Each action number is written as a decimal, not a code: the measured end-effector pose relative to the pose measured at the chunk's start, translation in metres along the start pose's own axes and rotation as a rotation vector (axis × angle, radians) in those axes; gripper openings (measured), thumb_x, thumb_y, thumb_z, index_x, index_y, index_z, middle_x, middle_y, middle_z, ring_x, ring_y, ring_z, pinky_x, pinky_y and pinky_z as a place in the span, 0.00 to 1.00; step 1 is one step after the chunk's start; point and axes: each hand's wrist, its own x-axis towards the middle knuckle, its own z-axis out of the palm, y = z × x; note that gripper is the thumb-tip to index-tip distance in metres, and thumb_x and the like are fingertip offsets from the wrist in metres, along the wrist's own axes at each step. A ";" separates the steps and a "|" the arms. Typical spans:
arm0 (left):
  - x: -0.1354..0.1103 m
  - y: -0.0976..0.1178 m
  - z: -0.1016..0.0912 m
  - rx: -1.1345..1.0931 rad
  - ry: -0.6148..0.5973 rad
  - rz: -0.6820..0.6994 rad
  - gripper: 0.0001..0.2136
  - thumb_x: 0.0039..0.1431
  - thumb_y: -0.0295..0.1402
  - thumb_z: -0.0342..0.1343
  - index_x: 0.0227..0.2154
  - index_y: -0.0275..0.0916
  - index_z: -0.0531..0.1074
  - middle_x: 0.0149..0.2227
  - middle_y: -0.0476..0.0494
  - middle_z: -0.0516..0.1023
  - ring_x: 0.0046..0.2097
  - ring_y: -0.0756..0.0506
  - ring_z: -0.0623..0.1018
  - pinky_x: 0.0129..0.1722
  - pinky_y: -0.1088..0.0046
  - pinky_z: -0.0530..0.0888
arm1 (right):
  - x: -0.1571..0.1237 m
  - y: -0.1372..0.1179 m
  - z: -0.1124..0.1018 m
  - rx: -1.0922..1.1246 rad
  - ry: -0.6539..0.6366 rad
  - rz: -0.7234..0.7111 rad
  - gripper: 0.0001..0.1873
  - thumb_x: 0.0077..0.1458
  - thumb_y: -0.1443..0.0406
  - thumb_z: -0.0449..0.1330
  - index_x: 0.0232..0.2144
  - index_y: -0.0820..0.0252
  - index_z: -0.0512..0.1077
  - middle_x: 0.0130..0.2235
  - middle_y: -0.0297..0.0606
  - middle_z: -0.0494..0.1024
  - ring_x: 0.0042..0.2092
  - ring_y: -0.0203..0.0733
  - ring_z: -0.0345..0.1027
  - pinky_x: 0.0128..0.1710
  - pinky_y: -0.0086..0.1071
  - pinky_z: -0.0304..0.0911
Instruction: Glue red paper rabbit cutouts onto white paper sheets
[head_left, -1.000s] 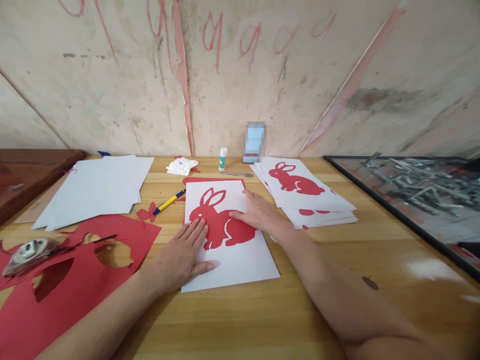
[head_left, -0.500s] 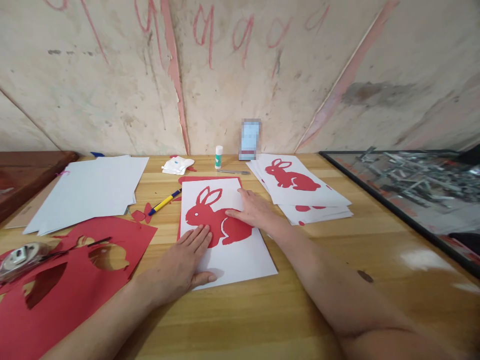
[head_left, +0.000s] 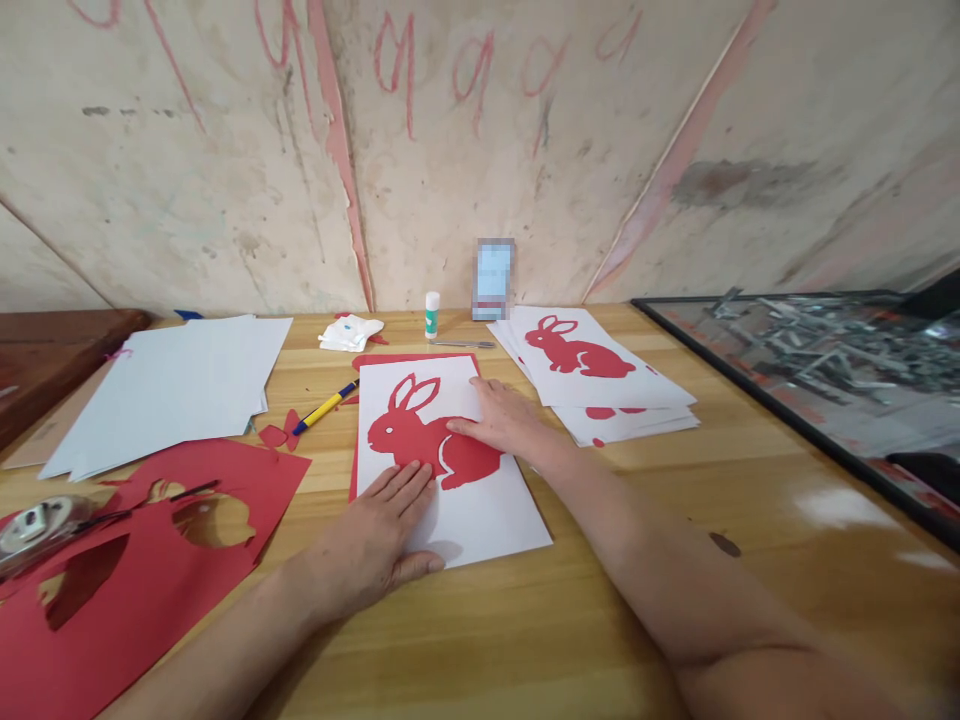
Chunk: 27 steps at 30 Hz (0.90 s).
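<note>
A red paper rabbit (head_left: 471,450) lies flat on a white sheet (head_left: 480,530) in front of me, with red paper showing under the sheet's far and side edges. My left hand (head_left: 390,520) rests open and flat, its fingertips on the rabbit's lower front and its thumb on the white paper. Across the rabbit's back and the sheet's right edge lies my right hand (head_left: 499,415), also open, thumb stretched over the red paper. The parts of the rabbit beneath both hands are hidden.
Cut red paper (head_left: 150,600) with a tape measure (head_left: 41,530) lies left, below white sheets (head_left: 172,390). A yellow-blue pen (head_left: 326,408), glue stick (head_left: 431,315), silver pen (head_left: 461,344) and phone (head_left: 493,280) stand or lie beyond. Another rabbit sheet (head_left: 600,350) is right, near a glass-topped case (head_left: 810,370).
My left hand has slid slightly to the right along the rabbit's lower front. My right hand stays in the same place on the paper. The whole view has shifted a little.
</note>
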 end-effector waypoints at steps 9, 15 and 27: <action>0.003 0.001 0.001 -0.015 -0.047 0.038 0.33 0.68 0.52 0.39 0.68 0.35 0.48 0.68 0.34 0.52 0.70 0.38 0.51 0.67 0.55 0.55 | -0.007 0.002 -0.016 0.034 -0.103 -0.077 0.52 0.45 0.35 0.60 0.62 0.60 0.56 0.59 0.57 0.67 0.57 0.62 0.63 0.49 0.44 0.61; 0.003 -0.001 0.005 -0.020 -0.037 0.046 0.34 0.68 0.53 0.38 0.68 0.35 0.48 0.68 0.33 0.52 0.70 0.37 0.51 0.67 0.55 0.54 | -0.019 -0.014 -0.018 -0.111 -0.139 -0.093 0.56 0.44 0.36 0.60 0.65 0.61 0.52 0.61 0.57 0.63 0.60 0.63 0.58 0.53 0.46 0.58; 0.004 0.000 0.004 -0.023 -0.056 0.025 0.35 0.68 0.54 0.37 0.68 0.33 0.49 0.69 0.32 0.50 0.70 0.36 0.51 0.67 0.54 0.54 | -0.025 -0.024 -0.017 -0.203 -0.145 -0.089 0.49 0.52 0.38 0.54 0.65 0.63 0.53 0.59 0.58 0.65 0.58 0.63 0.60 0.53 0.47 0.57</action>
